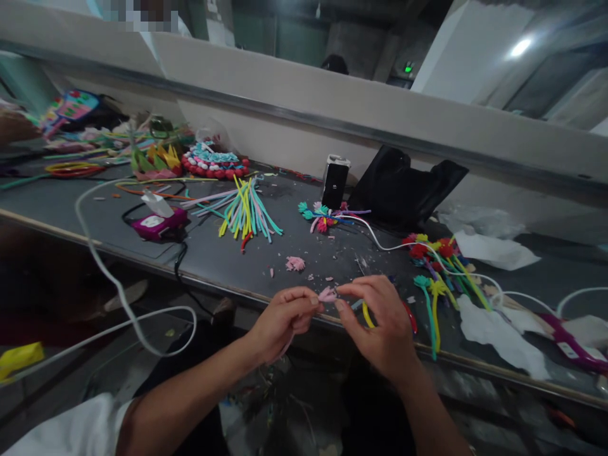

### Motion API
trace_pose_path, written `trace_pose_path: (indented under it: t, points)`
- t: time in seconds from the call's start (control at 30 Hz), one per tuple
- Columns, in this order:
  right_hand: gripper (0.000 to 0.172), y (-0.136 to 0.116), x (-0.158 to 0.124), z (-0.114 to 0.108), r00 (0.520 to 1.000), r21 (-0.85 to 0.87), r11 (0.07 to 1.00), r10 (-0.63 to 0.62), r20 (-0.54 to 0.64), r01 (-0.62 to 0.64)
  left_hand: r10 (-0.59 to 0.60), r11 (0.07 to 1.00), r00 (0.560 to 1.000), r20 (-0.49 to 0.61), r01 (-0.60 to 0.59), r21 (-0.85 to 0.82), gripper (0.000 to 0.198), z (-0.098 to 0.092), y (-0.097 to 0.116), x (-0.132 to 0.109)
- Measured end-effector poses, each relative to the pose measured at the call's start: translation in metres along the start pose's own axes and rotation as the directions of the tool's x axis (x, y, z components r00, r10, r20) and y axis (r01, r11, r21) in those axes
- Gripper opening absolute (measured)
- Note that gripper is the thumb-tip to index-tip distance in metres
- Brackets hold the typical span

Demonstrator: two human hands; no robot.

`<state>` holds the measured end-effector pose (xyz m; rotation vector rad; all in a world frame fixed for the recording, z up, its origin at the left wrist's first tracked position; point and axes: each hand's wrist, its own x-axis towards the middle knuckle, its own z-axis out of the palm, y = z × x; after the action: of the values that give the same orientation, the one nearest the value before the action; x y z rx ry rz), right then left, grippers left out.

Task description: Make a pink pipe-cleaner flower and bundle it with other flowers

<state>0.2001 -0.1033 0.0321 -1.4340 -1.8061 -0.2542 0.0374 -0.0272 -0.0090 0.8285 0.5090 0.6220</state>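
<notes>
Just over the table's front edge, my left hand (294, 310) pinches a small pale pink flower-like piece of fuzzy craft stem (327, 294) between thumb and fingers. My right hand (380, 320) comes from the other side, its thumb and index finger apart, their tips beside the petals. Whether those tips touch the piece I cannot tell. Behind the hands lies a pink fuzzy cluster (295, 263) with small pink scraps around it. A yellow curved piece (367, 315) shows partly behind my right hand.
Yellow, teal and lilac fuzzy stems (249, 209) fan out behind a purple device (161, 221). Fuzzy flowers (324, 218) lie before a black-fronted box (335, 180); more flowers (432, 253) lie right. A black bag (403, 190) stands behind. White cables cross the table. Another person's hand (16, 126) is far left.
</notes>
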Motion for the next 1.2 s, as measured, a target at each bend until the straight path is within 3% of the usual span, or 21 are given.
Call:
trace_pose_path:
  t: [0.13,0.6,1.2]
  points:
    - [0.011,0.001,-0.002,-0.001,0.996,-0.013,0.999,0.030,-0.086,-0.031,-0.024,0.998,1.000,0.020,0.025,-0.052,0.017,0.000,0.000,-0.001]
    - [0.009,0.001,-0.002,0.008,1.000,0.029,0.999,0.016,-0.011,-0.015,-0.054,0.992,0.995,0.080,0.063,-0.107,0.014,-0.001,0.001,-0.003]
    - [0.010,-0.001,-0.004,0.005,1.000,0.088,0.996,-0.006,0.006,0.006,0.052,0.996,0.998,0.019,-0.053,0.068,0.021,0.001,-0.001,-0.004]
